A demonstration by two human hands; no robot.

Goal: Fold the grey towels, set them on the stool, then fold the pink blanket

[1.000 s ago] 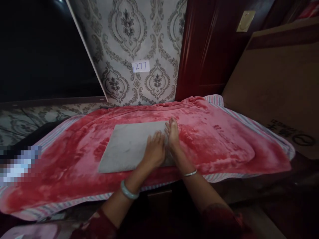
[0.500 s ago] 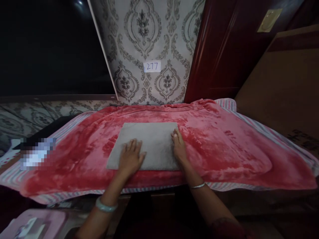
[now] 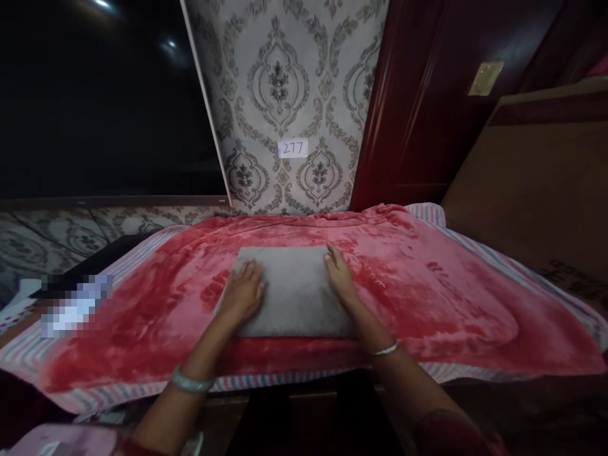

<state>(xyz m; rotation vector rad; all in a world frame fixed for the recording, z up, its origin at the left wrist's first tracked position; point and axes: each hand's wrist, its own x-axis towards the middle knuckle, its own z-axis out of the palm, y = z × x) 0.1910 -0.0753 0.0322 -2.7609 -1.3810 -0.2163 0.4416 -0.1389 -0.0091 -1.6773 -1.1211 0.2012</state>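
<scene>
A flat grey rectangle [image 3: 294,297] with a soft, towel-like surface lies on a red plush blanket [image 3: 408,285]. Whether it is a folded towel or a mat I cannot tell. My left hand [image 3: 244,291] rests palm down on its left part, fingers stretched out near the upper left corner. Along the right edge lies my right hand [image 3: 339,272], its fingers extended towards the far right corner and the thumb on the grey surface. Neither hand is wrapped round anything.
A large dark screen [image 3: 104,107] stands behind on the left. Patterned wallpaper with a paper label reading 277 [image 3: 293,148] is at the back. A brown cardboard box [image 3: 536,183] is at the right. A pink object [image 3: 71,440] shows at the lower left.
My left hand has slid towards the grey piece's left edge and a little farther away from me. My right hand stays at the right edge. The camera view has tilted up slightly.
</scene>
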